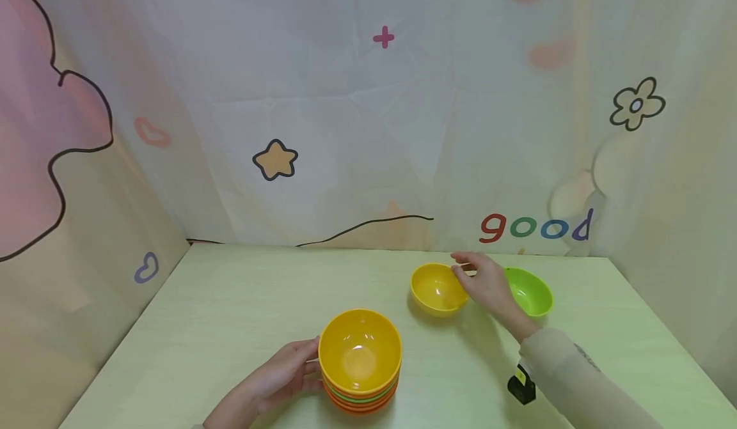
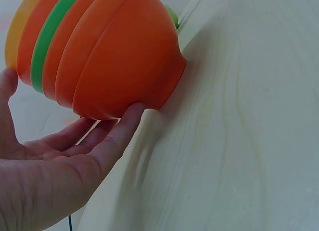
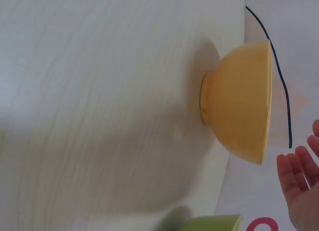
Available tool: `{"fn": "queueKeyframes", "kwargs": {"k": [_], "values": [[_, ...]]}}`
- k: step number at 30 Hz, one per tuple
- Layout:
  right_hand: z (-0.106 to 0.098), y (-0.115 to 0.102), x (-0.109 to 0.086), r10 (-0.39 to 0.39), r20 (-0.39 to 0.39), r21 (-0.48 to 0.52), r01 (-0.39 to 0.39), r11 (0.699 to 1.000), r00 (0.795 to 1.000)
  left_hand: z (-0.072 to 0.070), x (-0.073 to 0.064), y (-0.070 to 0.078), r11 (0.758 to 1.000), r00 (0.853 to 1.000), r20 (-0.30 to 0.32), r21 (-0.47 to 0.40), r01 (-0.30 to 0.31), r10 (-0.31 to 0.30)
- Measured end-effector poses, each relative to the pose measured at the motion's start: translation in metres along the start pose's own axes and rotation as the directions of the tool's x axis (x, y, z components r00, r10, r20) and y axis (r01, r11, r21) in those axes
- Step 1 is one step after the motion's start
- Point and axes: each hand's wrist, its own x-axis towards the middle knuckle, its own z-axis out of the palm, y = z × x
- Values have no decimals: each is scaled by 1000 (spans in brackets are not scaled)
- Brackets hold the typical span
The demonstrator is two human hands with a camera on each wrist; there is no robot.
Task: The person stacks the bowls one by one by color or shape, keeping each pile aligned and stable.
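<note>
A stack of bowls stands near the front middle of the table, yellow on top with orange and green ones below. My left hand rests against its left side. In the left wrist view, the fingers touch the lower orange bowls, and the thumb is at the yellow bowl's rim. Farther back, a single yellow bowl stands upright. My right hand is over its right rim, fingers loosely extended; the right wrist view shows them just beside the rim, pinching nothing. A green bowl is partly hidden behind that hand.
The pale wooden table ends at a printed cloth backdrop, with more cloth at both sides. A small black device hangs at the right sleeve.
</note>
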Motion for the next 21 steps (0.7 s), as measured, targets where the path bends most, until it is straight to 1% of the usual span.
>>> {"fn": "queueKeyframes", "kwargs": {"k": [4, 9, 14, 21], "values": [[-4, 4, 3, 1, 20, -65, 0, 998, 1000, 0, 1, 1, 1000, 1000, -7, 1, 7, -7], [-6, 8, 7, 31, 61, -135, -22, 991, 998, 0, 0, 0, 1000, 1000, -1, -1, 1, -1], [-6, 9, 10, 56, 99, -178, -38, 983, 993, 0, -1, 0, 1000, 1000, 5, -1, -7, 7], [-4, 11, 13, 73, 157, -221, -37, 975, 985, 0, -1, 0, 1000, 1000, 5, 1, -10, 10]]}}
